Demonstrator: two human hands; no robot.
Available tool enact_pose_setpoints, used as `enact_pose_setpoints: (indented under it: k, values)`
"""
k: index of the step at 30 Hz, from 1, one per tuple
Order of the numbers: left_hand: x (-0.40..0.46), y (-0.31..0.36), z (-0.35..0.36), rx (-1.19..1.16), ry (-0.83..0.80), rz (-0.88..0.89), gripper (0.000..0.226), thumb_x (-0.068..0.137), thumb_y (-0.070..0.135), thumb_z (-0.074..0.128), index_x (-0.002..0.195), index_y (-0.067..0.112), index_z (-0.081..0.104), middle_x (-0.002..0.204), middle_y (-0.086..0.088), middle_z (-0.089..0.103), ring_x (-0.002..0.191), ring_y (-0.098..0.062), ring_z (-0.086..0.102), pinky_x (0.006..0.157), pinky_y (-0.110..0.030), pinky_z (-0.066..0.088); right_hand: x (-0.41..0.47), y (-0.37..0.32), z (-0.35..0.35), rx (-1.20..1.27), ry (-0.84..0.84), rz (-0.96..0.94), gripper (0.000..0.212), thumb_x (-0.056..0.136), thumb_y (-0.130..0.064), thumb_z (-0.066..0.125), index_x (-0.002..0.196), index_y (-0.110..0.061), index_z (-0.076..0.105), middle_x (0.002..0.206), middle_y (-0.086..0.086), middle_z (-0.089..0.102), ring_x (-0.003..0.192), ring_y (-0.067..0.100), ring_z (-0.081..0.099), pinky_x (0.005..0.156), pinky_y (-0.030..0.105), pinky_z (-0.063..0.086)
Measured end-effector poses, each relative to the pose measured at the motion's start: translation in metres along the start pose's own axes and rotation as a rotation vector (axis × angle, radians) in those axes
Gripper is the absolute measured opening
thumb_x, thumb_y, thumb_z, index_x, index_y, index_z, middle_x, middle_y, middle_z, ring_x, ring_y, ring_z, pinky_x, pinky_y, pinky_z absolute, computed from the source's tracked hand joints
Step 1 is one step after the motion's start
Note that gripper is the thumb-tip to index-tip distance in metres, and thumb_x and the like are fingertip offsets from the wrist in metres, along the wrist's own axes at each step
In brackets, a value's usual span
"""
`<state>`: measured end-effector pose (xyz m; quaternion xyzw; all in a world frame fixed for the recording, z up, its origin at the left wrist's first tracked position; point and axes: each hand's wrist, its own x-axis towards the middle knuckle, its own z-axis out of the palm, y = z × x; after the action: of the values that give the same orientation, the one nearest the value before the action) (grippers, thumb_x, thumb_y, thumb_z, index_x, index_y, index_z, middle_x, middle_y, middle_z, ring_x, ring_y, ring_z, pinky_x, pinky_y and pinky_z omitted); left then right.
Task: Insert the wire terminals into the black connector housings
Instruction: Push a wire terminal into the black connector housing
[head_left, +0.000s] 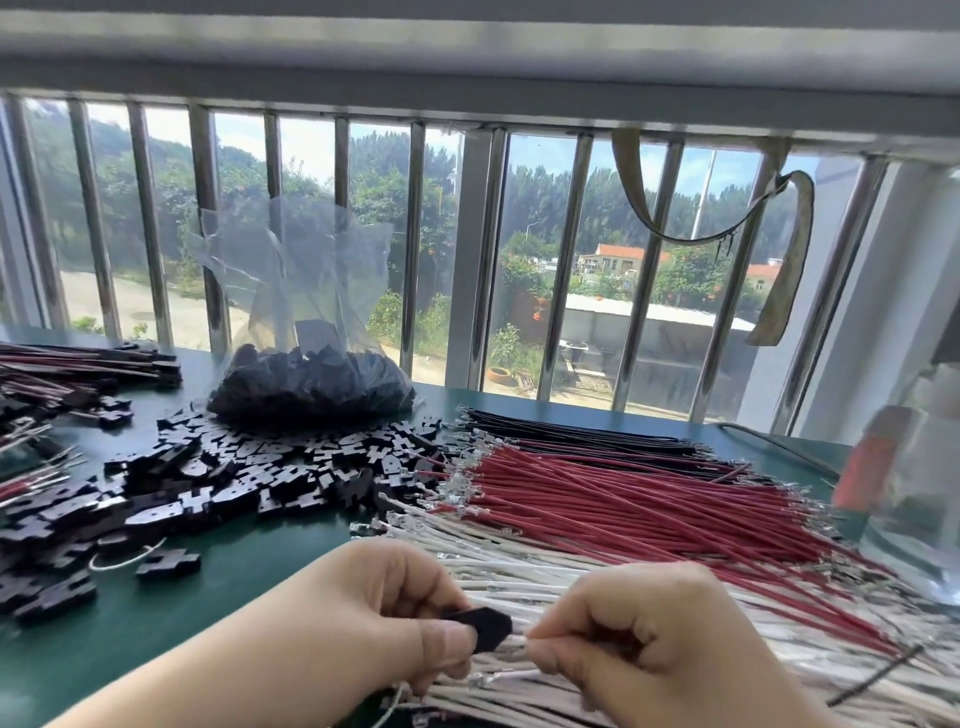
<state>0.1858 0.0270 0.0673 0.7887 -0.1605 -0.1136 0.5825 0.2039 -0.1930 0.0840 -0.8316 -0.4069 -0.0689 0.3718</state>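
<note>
My left hand (379, 618) pinches a black connector housing (485, 629) between thumb and fingers, low in the middle of the view. My right hand (644, 644) pinches a white wire (517, 640) whose end meets the housing's right side. Another white wire with a metal terminal (480, 678) hangs just below, seemingly from the same hand. Both hands hover over the pile of white wires (545, 566). Red wires (623, 499) and black wires (597, 439) lie beyond it, terminals pointing left.
Loose black housings (249, 473) cover the green table (208, 618) at left and centre. A clear bag of more housings (311, 384) stands behind them. Finished wired housings (78, 369) lie far left. A clear plastic container (914, 478) sits at the right. A barred window runs behind.
</note>
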Motion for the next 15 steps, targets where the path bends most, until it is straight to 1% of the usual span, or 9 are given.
enact_pose_setpoints:
  k: [2, 3, 4, 6, 7, 9, 11, 13, 15]
  values:
    - [-0.001, 0.000, -0.002, 0.031, -0.009, -0.020, 0.027, 0.060, 0.045, 0.073, 0.079, 0.027, 0.073, 0.069, 0.002, 0.064, 0.067, -0.012, 0.055, 0.065, -0.024, 0.040, 0.007, 0.000, -0.009, 0.122, -0.141, 0.148, 0.009, 0.075, -0.040, 0.075, 0.073, -0.032, 0.074, 0.067, -0.016, 0.070, 0.057, -0.003, 0.061, 0.057, 0.009, 0.046]
    - [-0.002, 0.000, -0.003, 0.049, 0.010, -0.024, 0.027, 0.060, 0.047, 0.072, 0.079, 0.027, 0.072, 0.070, 0.002, 0.063, 0.067, -0.012, 0.054, 0.066, -0.026, 0.040, 0.013, 0.004, -0.013, 0.118, -0.152, 0.201, 0.015, 0.074, -0.048, 0.071, 0.075, -0.033, 0.074, 0.069, -0.012, 0.071, 0.055, -0.001, 0.059, 0.056, 0.012, 0.048]
    - [-0.003, 0.000, -0.005, 0.059, 0.040, -0.031, 0.028, 0.059, 0.048, 0.071, 0.079, 0.028, 0.071, 0.070, 0.003, 0.063, 0.067, -0.012, 0.054, 0.067, -0.027, 0.040, 0.020, 0.009, -0.017, 0.065, -0.122, 0.233, 0.020, 0.074, -0.052, 0.067, 0.078, -0.034, 0.073, 0.070, -0.011, 0.070, 0.054, 0.002, 0.058, 0.057, 0.013, 0.049]
    - [-0.005, 0.000, -0.008, 0.052, 0.107, -0.046, 0.029, 0.057, 0.049, 0.069, 0.079, 0.031, 0.071, 0.070, 0.004, 0.065, 0.067, -0.010, 0.054, 0.068, -0.025, 0.041, 0.039, 0.021, -0.017, -0.064, -0.005, 0.252, 0.013, 0.084, -0.043, 0.062, 0.087, -0.035, 0.072, 0.066, -0.023, 0.066, 0.057, -0.004, 0.059, 0.059, 0.009, 0.048]
    - [-0.006, 0.001, -0.010, 0.044, 0.131, -0.058, 0.028, 0.058, 0.047, 0.069, 0.080, 0.031, 0.071, 0.070, 0.005, 0.065, 0.066, -0.010, 0.054, 0.068, -0.024, 0.042, 0.047, 0.028, -0.014, -0.167, 0.020, 0.246, 0.013, 0.089, -0.036, 0.060, 0.096, -0.034, 0.070, 0.066, -0.027, 0.063, 0.063, -0.009, 0.058, 0.060, 0.006, 0.046]
    - [-0.006, 0.002, -0.013, 0.034, 0.186, -0.099, 0.013, 0.071, 0.035, 0.071, 0.081, 0.026, 0.071, 0.068, 0.004, 0.064, 0.064, -0.009, 0.054, 0.066, -0.024, 0.043, 0.060, 0.040, -0.002, -0.366, 0.015, 0.194, 0.021, 0.090, -0.033, 0.060, 0.110, -0.034, 0.067, 0.086, -0.026, 0.059, 0.080, -0.008, 0.056, 0.073, 0.008, 0.044]
    - [-0.007, 0.001, -0.015, -0.001, 0.226, -0.119, 0.006, 0.084, 0.018, 0.067, 0.080, 0.018, 0.072, 0.065, 0.004, 0.064, 0.060, -0.009, 0.055, 0.062, -0.021, 0.044, 0.064, 0.048, 0.008, -0.488, 0.053, 0.161, 0.020, 0.089, -0.038, 0.061, 0.108, -0.037, 0.067, 0.096, -0.023, 0.058, 0.087, -0.005, 0.053, 0.075, 0.010, 0.041]
    - [-0.008, 0.001, -0.016, -0.035, 0.249, -0.135, 0.012, 0.087, 0.010, 0.064, 0.078, 0.014, 0.071, 0.064, 0.002, 0.064, 0.058, -0.010, 0.054, 0.060, -0.021, 0.043, 0.062, 0.050, 0.010, -0.608, 0.107, 0.085, 0.016, 0.089, -0.040, 0.058, 0.101, -0.037, 0.069, 0.095, -0.022, 0.062, 0.087, -0.002, 0.051, 0.077, 0.014, 0.039]
    - [-0.009, 0.002, -0.017, -0.083, 0.253, -0.136, 0.016, 0.088, 0.007, 0.062, 0.075, 0.014, 0.069, 0.063, 0.000, 0.064, 0.056, -0.011, 0.053, 0.058, -0.021, 0.042, 0.060, 0.049, 0.006, -0.689, 0.122, 0.032, 0.016, 0.091, -0.037, 0.055, 0.096, -0.034, 0.070, 0.091, -0.019, 0.066, 0.087, 0.001, 0.053, 0.086, 0.021, 0.043]
